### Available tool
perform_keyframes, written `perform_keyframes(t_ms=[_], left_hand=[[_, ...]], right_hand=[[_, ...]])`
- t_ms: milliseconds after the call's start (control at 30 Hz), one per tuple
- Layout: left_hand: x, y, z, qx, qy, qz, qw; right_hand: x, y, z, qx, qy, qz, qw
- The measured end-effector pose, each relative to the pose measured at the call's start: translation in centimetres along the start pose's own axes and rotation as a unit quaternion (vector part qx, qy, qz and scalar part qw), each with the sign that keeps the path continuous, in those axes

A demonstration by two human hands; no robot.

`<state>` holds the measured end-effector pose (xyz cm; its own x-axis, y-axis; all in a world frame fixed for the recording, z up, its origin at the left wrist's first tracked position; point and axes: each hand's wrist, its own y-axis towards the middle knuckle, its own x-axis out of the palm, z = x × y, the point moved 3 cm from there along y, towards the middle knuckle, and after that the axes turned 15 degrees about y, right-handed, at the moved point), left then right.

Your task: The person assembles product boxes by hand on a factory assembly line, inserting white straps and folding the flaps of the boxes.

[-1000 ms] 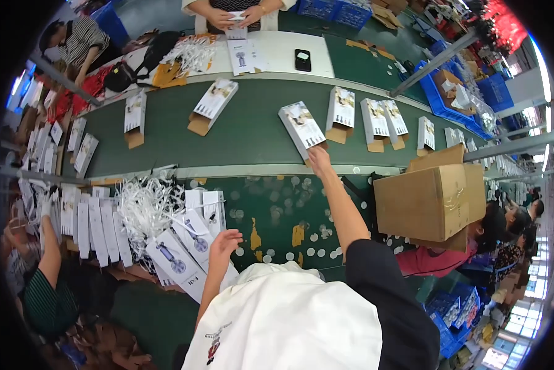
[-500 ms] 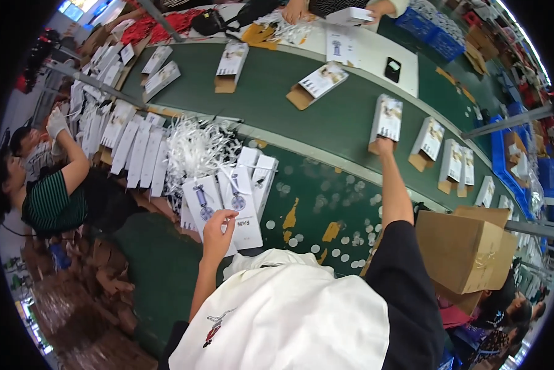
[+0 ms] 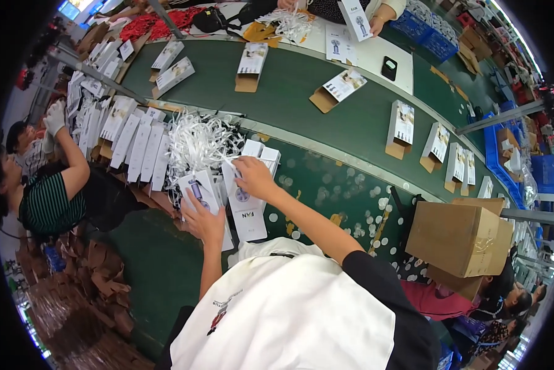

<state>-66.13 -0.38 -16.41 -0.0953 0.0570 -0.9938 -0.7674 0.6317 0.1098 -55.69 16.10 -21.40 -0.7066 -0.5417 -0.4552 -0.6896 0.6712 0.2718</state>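
My left hand [image 3: 204,221] lies with spread fingers on the face of a white fan box [image 3: 196,183], which has a picture of a small fan on it. Beside it my right hand [image 3: 255,177] is at the upper part of a second white fan box [image 3: 248,223]. Its fingers are bent together near the box's top edge; what lies between them is hidden. Behind both boxes is a heap of white ribbon straps [image 3: 203,139]. Further white boxes [image 3: 269,154] stand just right of the heap.
Boxes with open brown flaps [image 3: 400,127] lie along the green conveyor belt [image 3: 289,80]. A row of white boxes [image 3: 129,142] stands at left, near a co-worker in a striped top [image 3: 52,200]. A large carton [image 3: 452,237] is at right. Across the belt, another person's hand [image 3: 380,21] holds a box.
My right hand has left the box on the belt and come back to the second fan box. My left hand has lowered onto the first one. The co-worker opposite has tilted a box upright.
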Motion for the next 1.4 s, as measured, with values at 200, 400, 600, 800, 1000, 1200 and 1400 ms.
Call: perform_keyframes(t_ms=[200,400,600,800,1000,1200,1400], left_hand=[[-1.9,0.4,-11.0,-0.022,-0.217,-0.112,0.970],[-5.6,2.0,-23.1,0.020,-0.624,-0.342,0.703],[-2.9,-5.1,-29.6,-0.155,-0.734,-0.270,0.603],[-3.7,-6.8,-25.6,-0.104,-0.835,-0.253,0.478],[-9.7,-4.6,-18.9,-0.030,-0.889,-0.303,0.342],[-15.3,1.4,-15.1,0.153,-0.924,-0.324,0.136],[-12.9,1.0,-9.5,-0.010,-0.946,-0.325,-0.002]], right_hand=[[5.9,1.4,-2.2,-0.010,-0.181,0.018,0.983],[9.3,7.2,-7.6,0.095,-0.234,0.057,0.966],[12.2,5.4,-7.5,0.065,-0.221,-0.015,0.973],[7.1,7.7,-13.2,0.002,0.072,0.103,0.992],[4.0,12.3,-19.4,-0.004,0.246,0.130,0.960],[-3.2,16.8,-28.9,-0.002,0.586,0.075,0.807],[-8.8,10.8,-32.6,-0.133,0.626,0.046,0.767]])
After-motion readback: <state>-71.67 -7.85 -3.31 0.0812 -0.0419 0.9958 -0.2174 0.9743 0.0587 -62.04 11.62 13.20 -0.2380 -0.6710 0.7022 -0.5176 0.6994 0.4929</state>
